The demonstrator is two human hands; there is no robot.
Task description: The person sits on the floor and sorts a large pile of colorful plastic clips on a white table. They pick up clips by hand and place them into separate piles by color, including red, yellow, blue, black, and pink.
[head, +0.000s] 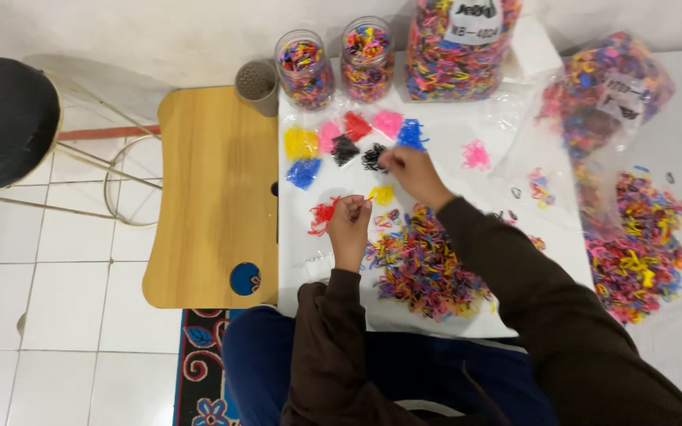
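Fingers (389, 162) on black bands (372, 157)

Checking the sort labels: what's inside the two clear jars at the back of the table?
Both jars hold mixed-colour small elastic bands, filled almost to the open top. Whatever sits in the middle or at the bottom is covered by the outer bands.

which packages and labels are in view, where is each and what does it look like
Big bag: top centre, clear, full of mixed-colour bands.
Its label: white, dark print.
Second bag: top right, clear, slumped, mixed bands.
Its label: white, tilted.
Two jars: top, left of the big bag, clear, unlabelled.
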